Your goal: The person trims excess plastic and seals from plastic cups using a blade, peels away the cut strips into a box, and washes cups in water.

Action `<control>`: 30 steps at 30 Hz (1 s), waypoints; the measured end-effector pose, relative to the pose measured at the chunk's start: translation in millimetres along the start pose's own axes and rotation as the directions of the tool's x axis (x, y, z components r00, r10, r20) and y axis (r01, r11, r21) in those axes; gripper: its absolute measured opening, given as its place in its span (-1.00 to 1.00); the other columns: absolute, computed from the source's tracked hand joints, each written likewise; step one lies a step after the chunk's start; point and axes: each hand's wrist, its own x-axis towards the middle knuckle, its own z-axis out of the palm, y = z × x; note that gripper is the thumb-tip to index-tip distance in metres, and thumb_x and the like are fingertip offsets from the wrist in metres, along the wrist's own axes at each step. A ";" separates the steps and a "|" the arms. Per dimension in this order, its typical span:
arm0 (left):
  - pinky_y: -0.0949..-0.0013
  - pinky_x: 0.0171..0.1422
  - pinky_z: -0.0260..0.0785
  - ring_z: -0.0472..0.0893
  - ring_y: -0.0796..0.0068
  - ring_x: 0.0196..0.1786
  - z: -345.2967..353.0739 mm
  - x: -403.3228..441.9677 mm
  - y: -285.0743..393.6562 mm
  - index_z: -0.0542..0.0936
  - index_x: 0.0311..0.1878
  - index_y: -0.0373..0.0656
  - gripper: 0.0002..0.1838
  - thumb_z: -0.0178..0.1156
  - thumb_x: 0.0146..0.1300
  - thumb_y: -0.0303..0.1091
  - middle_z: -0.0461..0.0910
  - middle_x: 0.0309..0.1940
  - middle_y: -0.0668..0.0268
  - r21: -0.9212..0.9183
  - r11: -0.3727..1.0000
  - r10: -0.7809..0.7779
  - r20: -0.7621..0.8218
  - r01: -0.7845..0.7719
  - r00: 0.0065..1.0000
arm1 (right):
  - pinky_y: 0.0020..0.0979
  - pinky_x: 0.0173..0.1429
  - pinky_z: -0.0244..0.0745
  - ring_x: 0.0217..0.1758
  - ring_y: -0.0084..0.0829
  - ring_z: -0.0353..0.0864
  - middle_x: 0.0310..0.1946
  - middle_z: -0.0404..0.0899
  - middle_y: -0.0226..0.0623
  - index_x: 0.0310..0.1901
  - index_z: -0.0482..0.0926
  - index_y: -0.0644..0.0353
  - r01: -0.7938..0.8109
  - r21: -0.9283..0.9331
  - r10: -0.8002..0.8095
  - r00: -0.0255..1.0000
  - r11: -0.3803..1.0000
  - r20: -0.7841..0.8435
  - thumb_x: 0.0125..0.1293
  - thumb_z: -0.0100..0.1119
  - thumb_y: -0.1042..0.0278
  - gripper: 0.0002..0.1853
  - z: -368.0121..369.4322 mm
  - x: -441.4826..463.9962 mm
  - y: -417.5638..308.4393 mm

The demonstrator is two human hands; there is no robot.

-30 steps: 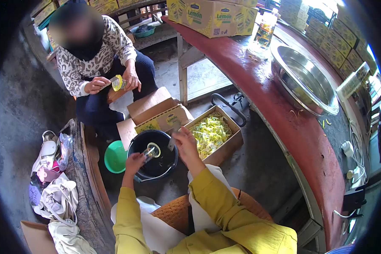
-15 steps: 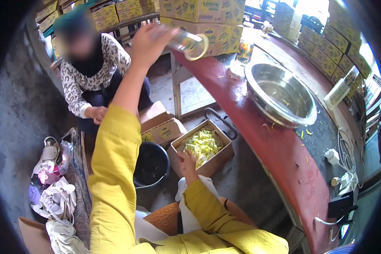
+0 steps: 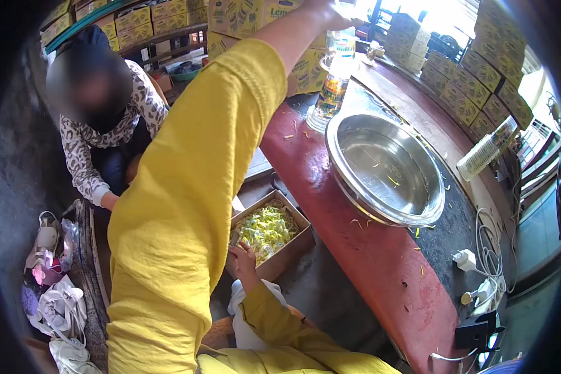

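My left hand (image 3: 323, 14) is raised over the red table, fingers closed around a clear printed jar (image 3: 341, 45). Directly below it, another clear jar (image 3: 329, 96) with orange lettering stands upright on the table. The held jar's lower rim is at this jar's top; whether they touch I cannot tell. My right hand (image 3: 245, 257) is low at the near side of a cardboard box (image 3: 285, 254), its fingers apart and nothing visible in them. Inside the box lie many small yellow-and-white wrapped pieces (image 3: 267, 229). My left sleeve hides part of the box's surroundings.
A wide steel basin (image 3: 439, 202) sits on the red table (image 3: 368, 274), with yellow scraps around it. Stacked clear cups (image 3: 487, 149) and a cable with a plug (image 3: 464, 259) lie farther right. Another person (image 3: 106, 118) sits at left, near bags (image 3: 62, 305). Printed cartons (image 3: 461, 81) stand behind.
My left hand has carried the clear jar rightward and up, over the standing jar. The view has shifted, and my sleeve now covers the black bucket. My right hand stays by the box.
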 end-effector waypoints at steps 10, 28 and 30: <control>0.35 0.18 0.23 0.40 0.14 0.09 35.4 -91.6 12.1 0.29 0.08 -0.43 -0.05 0.36 -0.28 0.13 0.40 0.00 -0.06 -0.355 0.933 0.041 0.256 0.054 0.966 | -0.49 -0.23 0.45 -0.30 -0.43 0.51 -0.28 0.40 -0.29 0.01 0.25 0.29 -0.024 -0.038 0.026 0.998 0.999 0.059 -0.09 0.26 0.64 -0.43 1.7 5.3 17.9; 0.32 0.12 0.30 0.48 0.14 0.01 97.6 -143.7 -16.6 0.31 0.07 -0.39 -0.09 0.35 -0.30 0.08 0.44 -0.05 -0.08 -0.525 0.836 0.006 0.301 0.160 0.954 | -0.53 -0.26 0.44 -0.33 -0.52 0.49 -0.34 0.42 -0.38 0.03 0.25 0.25 -0.041 0.050 0.032 0.984 0.998 0.175 -0.08 0.29 0.60 -0.41 10.2 16.3 35.5; 0.33 0.17 0.26 0.45 0.14 0.06 87.0 -144.8 -16.8 0.35 0.10 -0.31 -0.08 0.32 -0.29 0.17 0.39 0.03 -0.08 -0.455 0.878 0.051 0.395 0.147 0.917 | -0.52 -0.25 0.45 -0.33 -0.51 0.48 -0.32 0.40 -0.36 0.02 0.25 0.25 -0.049 0.067 0.037 0.983 0.997 0.179 -0.08 0.27 0.62 -0.42 8.1 20.2 38.1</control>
